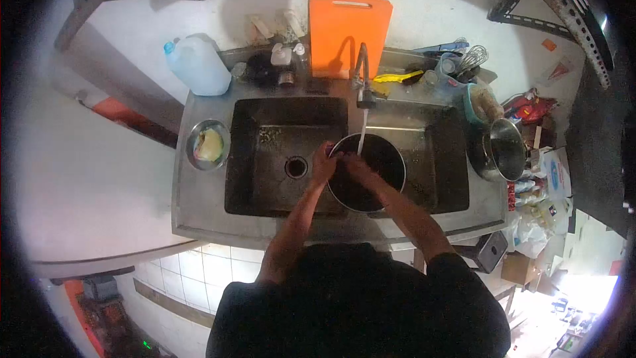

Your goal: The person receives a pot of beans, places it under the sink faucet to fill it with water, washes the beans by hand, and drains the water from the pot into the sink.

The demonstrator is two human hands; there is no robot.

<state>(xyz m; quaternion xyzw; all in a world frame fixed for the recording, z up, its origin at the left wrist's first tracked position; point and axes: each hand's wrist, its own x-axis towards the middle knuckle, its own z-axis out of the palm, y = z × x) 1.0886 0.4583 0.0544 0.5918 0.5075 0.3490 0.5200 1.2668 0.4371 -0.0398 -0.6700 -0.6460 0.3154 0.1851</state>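
A large dark pot [381, 189] with a pale rim stands over the divider and right basin of the double sink. My left hand [322, 164] is closed on the pot's left rim, with a small purplish bit showing by its fingers. Inside the pot is my right hand [359, 170], near the water stream [362, 134]; its fingers are lost in the dark, so I cannot tell what they touch. The water runs from the faucet [363, 83] into the pot. What lies in the pot is too dark to make out.
The left basin [265, 185] has food scraps and a drain. A metal bowl [193, 148] with something pale stands left. Behind are a water jug [197, 66] and an orange cutting board [348, 33]. A steel pot [507, 149] and utensil container [450, 69] are right.
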